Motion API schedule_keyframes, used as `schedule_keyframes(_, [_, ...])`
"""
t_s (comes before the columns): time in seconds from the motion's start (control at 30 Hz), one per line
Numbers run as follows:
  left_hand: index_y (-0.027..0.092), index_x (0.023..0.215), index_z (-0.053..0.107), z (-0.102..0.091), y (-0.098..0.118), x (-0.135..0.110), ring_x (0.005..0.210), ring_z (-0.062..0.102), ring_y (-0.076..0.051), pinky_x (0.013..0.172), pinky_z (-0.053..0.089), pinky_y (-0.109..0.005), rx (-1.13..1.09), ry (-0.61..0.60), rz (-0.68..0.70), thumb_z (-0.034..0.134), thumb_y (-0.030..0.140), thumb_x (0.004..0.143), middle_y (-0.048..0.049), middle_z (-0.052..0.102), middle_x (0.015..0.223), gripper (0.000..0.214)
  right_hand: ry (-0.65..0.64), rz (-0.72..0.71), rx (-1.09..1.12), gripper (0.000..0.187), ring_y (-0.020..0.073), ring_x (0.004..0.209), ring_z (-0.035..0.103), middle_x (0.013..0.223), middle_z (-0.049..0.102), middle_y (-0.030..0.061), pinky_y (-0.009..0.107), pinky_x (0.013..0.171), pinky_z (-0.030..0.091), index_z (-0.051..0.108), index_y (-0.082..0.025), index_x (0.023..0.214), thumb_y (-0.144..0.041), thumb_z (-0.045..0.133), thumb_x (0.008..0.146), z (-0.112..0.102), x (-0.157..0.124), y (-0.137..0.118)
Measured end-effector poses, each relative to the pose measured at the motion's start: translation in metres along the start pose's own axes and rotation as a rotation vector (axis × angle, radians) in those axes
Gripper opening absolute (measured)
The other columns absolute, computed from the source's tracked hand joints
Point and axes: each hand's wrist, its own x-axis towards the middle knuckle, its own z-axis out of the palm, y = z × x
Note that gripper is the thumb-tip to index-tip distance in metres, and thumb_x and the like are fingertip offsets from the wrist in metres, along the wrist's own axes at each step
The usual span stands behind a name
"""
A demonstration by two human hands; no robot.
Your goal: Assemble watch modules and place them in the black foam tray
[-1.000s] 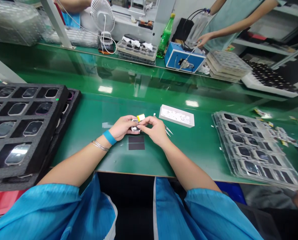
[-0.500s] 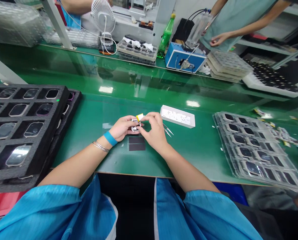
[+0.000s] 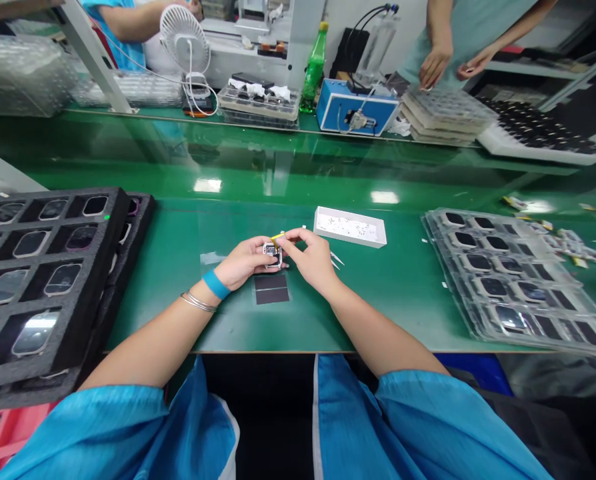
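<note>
My left hand (image 3: 244, 261) is closed around a small silver watch case (image 3: 272, 255), whose open inside shows electronic parts. My right hand (image 3: 312, 259) pinches a small battery with yellow tape (image 3: 277, 237) at the top edge of the case. Just below the hands, black adhesive pieces (image 3: 272, 289) on a clear sheet lie on the green table. Metal tweezers (image 3: 337, 260) rest on the table beside my right hand, partly hidden by it. Beyond them stands a white box (image 3: 351, 227) with tiny dark parts in it.
Black foam trays (image 3: 43, 280) of watches are stacked at the left. Clear plastic trays (image 3: 518, 280) with watch cases lie at the right, with loose batteries (image 3: 563, 240) behind them. A shelf at the back bears a fan (image 3: 184, 40), a green bottle (image 3: 314, 70) and a blue device (image 3: 357, 107).
The battery has tipped from showing its flat face to nearly edge-on above the case. More of the case's inside shows. Across the table, a co-worker's hand has moved down to the stacked trays.
</note>
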Motion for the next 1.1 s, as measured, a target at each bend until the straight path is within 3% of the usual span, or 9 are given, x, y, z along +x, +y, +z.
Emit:
schedule_keyframes(0.13, [0.012, 0.091, 0.062, 0.0, -0.004, 0.003, 0.065, 0.071, -0.016, 0.062, 0.059, -0.025, 0.033, 0.027, -0.006, 0.075, 0.006, 0.067, -0.0041, 0.07, 0.078, 0.028, 0.005, -0.118, -0.161, 0.014, 0.0174, 0.08, 0.066, 0.084, 0.074, 0.0022, 0.033, 0.082, 0.05, 0.072, -0.021, 0.084, -0.032, 0.064, 0.086, 0.002, -0.003, -0.004])
schedule_keyframes(0.23, [0.011, 0.086, 0.064, -0.001, -0.004, 0.003, 0.064, 0.07, -0.016, 0.063, 0.059, -0.027, -0.002, 0.045, -0.031, 0.069, 0.004, 0.071, -0.0027, 0.068, 0.072, 0.017, -0.021, -0.253, -0.279, 0.014, 0.0174, 0.081, 0.067, 0.087, 0.075, 0.0018, 0.037, 0.091, 0.047, 0.073, -0.023, 0.088, -0.03, 0.061, 0.091, 0.003, -0.005, -0.003])
schedule_keyframes(0.4, [0.009, 0.091, 0.071, -0.009, 0.001, 0.004, 0.073, 0.068, -0.015, 0.081, 0.059, -0.033, -0.218, 0.008, -0.093, 0.055, 0.0, 0.07, -0.0061, 0.071, 0.078, 0.027, -0.086, -0.506, -0.543, 0.021, 0.0158, 0.083, 0.064, 0.094, 0.076, 0.0002, 0.05, 0.114, 0.026, 0.073, -0.025, 0.095, -0.024, 0.052, 0.097, 0.004, -0.009, -0.003])
schedule_keyframes(0.53, [0.008, 0.094, 0.071, -0.016, 0.003, 0.006, 0.079, 0.069, -0.016, 0.089, 0.056, -0.035, -0.302, 0.0, -0.091, 0.054, 0.006, 0.077, -0.0095, 0.072, 0.085, 0.025, -0.155, -0.554, -0.633, 0.024, 0.0165, 0.09, 0.06, 0.104, 0.074, -0.0001, 0.055, 0.117, 0.019, 0.073, -0.026, 0.099, -0.019, 0.05, 0.097, 0.004, -0.01, -0.003])
schedule_keyframes(0.7, [0.011, 0.106, 0.069, -0.014, 0.001, 0.004, 0.085, 0.068, -0.014, 0.091, 0.054, -0.033, -0.196, -0.048, 0.026, 0.063, 0.011, 0.083, -0.0086, 0.072, 0.094, 0.024, -0.111, -0.391, -0.407, 0.008, 0.0211, 0.105, 0.058, 0.109, 0.067, 0.0052, 0.048, 0.107, 0.04, 0.071, -0.025, 0.092, -0.024, 0.064, 0.088, 0.004, -0.005, 0.003])
schedule_keyframes(0.8, [0.013, 0.109, 0.067, -0.013, -0.003, 0.004, 0.09, 0.069, -0.016, 0.09, 0.054, -0.033, -0.13, -0.064, 0.079, 0.07, 0.018, 0.081, -0.0091, 0.072, 0.099, 0.028, -0.078, -0.188, -0.168, 0.032, 0.0241, 0.12, 0.052, 0.127, 0.054, 0.01, 0.043, 0.101, 0.048, 0.065, -0.023, 0.109, -0.025, 0.072, 0.078, 0.004, -0.001, 0.01])
schedule_keyframes(0.9, [0.015, 0.108, 0.067, -0.014, -0.007, 0.007, 0.091, 0.069, -0.018, 0.089, 0.054, -0.035, -0.076, -0.083, 0.116, 0.078, 0.024, 0.075, -0.0098, 0.073, 0.104, 0.036, -0.26, 0.057, 0.156, 0.057, 0.0226, 0.115, 0.057, 0.135, 0.05, 0.012, 0.04, 0.093, 0.054, 0.051, -0.023, 0.129, -0.027, 0.07, 0.076, 0.005, 0.003, 0.017])
schedule_keyframes(1.0, [0.015, 0.107, 0.068, -0.013, -0.01, 0.008, 0.091, 0.07, -0.02, 0.088, 0.054, -0.035, -0.033, -0.102, 0.149, 0.084, 0.03, 0.068, -0.0107, 0.073, 0.102, 0.045, -0.439, 0.201, 0.369, 0.059, 0.0209, 0.101, 0.065, 0.119, 0.063, 0.0098, 0.039, 0.089, 0.056, 0.048, -0.022, 0.13, -0.031, 0.069, 0.075, 0.008, 0.005, 0.02])
schedule_keyframes(1.1, [0.015, 0.105, 0.068, -0.01, -0.011, 0.006, 0.089, 0.07, -0.02, 0.084, 0.054, -0.033, -0.017, -0.092, 0.196, 0.084, 0.036, 0.066, -0.0107, 0.074, 0.101, 0.047, -0.393, 0.188, 0.41, 0.056, 0.0209, 0.1, 0.067, 0.113, 0.067, 0.008, 0.038, 0.088, 0.056, 0.052, -0.022, 0.126, -0.033, 0.07, 0.074, 0.01, 0.001, 0.016])
